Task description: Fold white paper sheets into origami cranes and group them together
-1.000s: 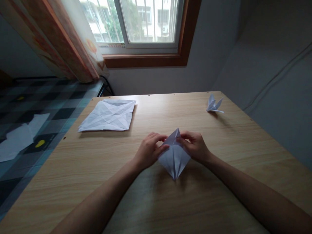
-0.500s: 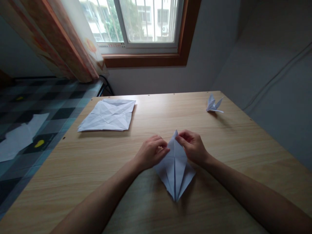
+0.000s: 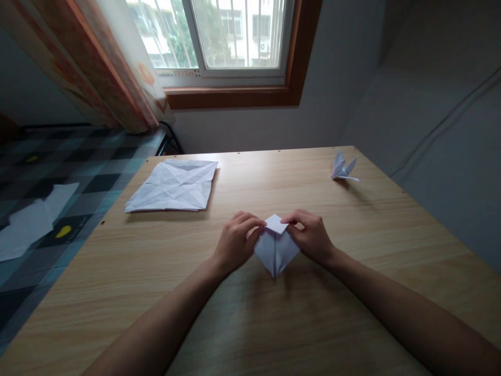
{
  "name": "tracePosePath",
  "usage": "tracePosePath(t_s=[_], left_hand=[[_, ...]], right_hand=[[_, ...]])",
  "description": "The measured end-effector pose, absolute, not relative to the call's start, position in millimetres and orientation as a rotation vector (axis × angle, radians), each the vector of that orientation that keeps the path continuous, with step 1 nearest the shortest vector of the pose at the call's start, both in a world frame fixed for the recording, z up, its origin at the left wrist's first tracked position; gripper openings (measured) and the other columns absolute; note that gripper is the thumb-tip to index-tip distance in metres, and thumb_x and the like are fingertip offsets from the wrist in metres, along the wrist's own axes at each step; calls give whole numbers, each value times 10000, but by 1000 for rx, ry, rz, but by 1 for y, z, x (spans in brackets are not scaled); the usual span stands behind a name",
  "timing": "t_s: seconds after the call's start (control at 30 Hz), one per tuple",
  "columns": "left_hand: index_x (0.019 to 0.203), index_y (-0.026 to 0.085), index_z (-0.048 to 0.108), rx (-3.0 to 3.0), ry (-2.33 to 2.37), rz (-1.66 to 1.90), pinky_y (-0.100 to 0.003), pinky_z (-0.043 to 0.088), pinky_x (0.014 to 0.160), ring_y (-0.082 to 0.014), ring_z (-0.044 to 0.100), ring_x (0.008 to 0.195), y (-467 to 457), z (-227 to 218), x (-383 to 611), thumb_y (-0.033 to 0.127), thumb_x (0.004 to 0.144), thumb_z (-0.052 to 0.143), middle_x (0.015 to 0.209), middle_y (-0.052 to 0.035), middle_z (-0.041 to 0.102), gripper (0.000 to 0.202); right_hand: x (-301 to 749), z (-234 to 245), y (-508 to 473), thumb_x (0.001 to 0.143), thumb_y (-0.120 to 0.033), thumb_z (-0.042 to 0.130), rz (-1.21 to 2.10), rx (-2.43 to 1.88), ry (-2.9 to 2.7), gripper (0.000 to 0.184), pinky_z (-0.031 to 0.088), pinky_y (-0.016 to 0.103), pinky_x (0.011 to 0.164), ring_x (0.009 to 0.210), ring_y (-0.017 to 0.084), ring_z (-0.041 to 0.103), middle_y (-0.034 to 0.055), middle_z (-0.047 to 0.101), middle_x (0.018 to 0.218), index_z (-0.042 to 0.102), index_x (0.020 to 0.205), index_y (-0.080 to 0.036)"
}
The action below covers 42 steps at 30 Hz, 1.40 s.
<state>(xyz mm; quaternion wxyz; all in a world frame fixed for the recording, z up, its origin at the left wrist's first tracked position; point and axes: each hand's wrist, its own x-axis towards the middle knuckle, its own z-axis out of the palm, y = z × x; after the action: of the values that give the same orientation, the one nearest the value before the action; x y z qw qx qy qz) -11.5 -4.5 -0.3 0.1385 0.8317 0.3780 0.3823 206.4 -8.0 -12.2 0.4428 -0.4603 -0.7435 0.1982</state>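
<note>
A half-folded white origami piece [image 3: 276, 249] lies on the wooden table [image 3: 352, 250] in front of me, its sharp tip pointing toward me. My left hand [image 3: 235, 243] pinches its upper left edge with curled fingers. My right hand [image 3: 311, 236] pinches the upper right edge the same way. Between my fingertips the far tip of the paper is bent over into a small flat flap.
A creased, unfolded white sheet [image 3: 174, 186] lies at the table's back left. A finished small paper figure [image 3: 343, 168] stands at the back right. Left of the table is a checked bedspread [image 3: 58, 167] with loose papers [image 3: 27, 222]. A window [image 3: 227, 36] and curtain [image 3: 105, 62] are behind.
The paper stood tall and long half a second ago; now its far tip is folded down toward me and the shape looks shorter. Both hands stayed on its upper edges.
</note>
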Motion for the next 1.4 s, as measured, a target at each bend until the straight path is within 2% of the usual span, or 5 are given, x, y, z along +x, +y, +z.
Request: tracePosePath(t_s=[0.27, 0.43, 0.73, 1.2, 1.4], left_hand=[[988, 202, 696, 2647, 992, 834, -396, 487, 893, -210, 621, 972, -6, -6, -11, 122, 848, 520, 1049, -46, 726, 239], [947, 197, 687, 2801, 1018, 713, -388, 460, 899, -223, 625, 1024, -11, -2, -8, 288, 922, 519, 1057, -69, 714, 193], [1038, 132, 641, 2925, 1197, 430, -450, 428, 892, -315, 610, 1100, -27, 6, 0, 607, 842, 579, 1203, -159, 662, 517], [1148, 63, 610, 2875, 1295, 412, -487, 381, 965, -369, 571, 1136, -30, 9, 3, 810, 726, 520, 1227, -239, 625, 863], [1193, 82, 601, 2899, 1360, 324, -469, 343, 1008, -346, 544, 1175, -32, 12, 3, 789, 722, 558, 1264, -217, 613, 850]], right_hand=[[217, -18, -6, 845, -88, 528, 230, -995, -2187, 251, 529, 380, 832, 878, 215, 672, 60, 758, 921, 744, 869, -213], [216, -13, -13, 814, -83, 531, 166, -1062, -2304, 251, 525, 402, 887, 930, 234, 683, 76, 757, 991, 744, 881, -199], [198, 5, -39, 897, -203, 554, -69, -1224, -2614, 230, 540, 420, 855, 1019, 317, 661, 206, 694, 1115, 661, 1071, -99], [211, 12, -37, 775, -417, 742, 185, -1274, -2564, 387, 513, 487, 907, 1053, 339, 632, 171, 676, 1174, 670, 1047, -151], [215, -4, -26, 788, -297, 710, 429, -1374, -2123, 328, 462, 483, 1011, 1181, 310, 569, 154, 622, 1258, 670, 1084, -161]])
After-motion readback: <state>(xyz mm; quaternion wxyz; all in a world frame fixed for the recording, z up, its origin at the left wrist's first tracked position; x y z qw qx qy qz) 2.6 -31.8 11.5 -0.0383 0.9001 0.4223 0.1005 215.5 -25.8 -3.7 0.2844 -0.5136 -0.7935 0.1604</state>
